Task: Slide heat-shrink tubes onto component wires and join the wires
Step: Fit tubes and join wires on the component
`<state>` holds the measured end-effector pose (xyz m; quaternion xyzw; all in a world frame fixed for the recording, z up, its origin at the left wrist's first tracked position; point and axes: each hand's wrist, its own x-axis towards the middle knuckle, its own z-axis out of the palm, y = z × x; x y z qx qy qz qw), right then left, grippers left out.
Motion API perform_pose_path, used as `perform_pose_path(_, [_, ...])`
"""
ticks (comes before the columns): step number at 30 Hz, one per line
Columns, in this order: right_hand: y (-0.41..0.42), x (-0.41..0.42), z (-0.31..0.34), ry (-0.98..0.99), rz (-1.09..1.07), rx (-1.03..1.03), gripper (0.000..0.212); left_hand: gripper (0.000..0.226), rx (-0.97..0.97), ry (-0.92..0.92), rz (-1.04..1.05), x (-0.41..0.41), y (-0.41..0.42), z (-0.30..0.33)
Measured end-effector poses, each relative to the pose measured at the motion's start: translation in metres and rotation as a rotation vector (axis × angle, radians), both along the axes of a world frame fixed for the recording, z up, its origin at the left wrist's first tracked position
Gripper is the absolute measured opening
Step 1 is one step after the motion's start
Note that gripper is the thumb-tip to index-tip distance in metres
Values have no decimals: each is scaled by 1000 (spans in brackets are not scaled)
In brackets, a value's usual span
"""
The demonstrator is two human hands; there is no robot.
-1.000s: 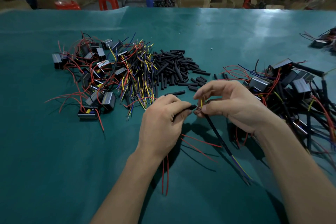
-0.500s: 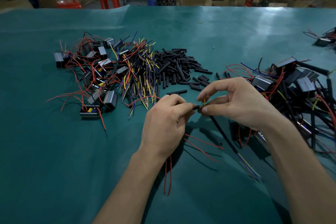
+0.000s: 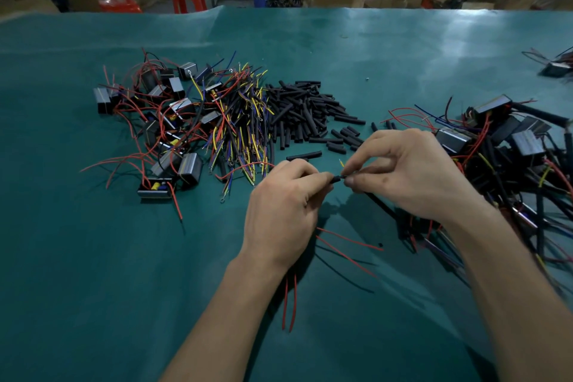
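Both hands meet over the middle of the green bench, fingertips almost touching. The left hand has a tight grip on a short black heat-shrink tube, pinched between thumb and forefinger so only its tip pokes out toward the other hand. The right hand pinches the end of a black sleeved wire right at the mouth of that tube, thumb and index doing the work, other fingers curled loosely above. A tiny yellow wire end sticks up just above the pinch. The black sleeved wire runs down and to the right under the right wrist, and I can't tell where it ends. Two red wires trail out from under the left wrist toward the camera, and two more red leads lie on the bench between the forearms. Behind the left hand sits a pile of loose black tubes, with one stray tube just beyond the knuckles. Left of that is a tangle of components with red, yellow and blue wires. On the right, close to the right hand, there's another heap of components with darker leads.
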<state>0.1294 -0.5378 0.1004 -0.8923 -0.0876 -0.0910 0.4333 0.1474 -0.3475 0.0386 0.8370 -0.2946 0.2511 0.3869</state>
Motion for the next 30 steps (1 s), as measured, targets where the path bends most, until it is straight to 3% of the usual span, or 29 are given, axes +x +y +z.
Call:
perform_pose_path(11, [-2, 1, -2, 50, 0, 6, 16, 15, 0, -5, 14, -1, 0, 2])
perform_pose_path(30, [3, 3, -3, -25, -3, -51, 20, 17, 33, -45, 32, -2, -6, 4])
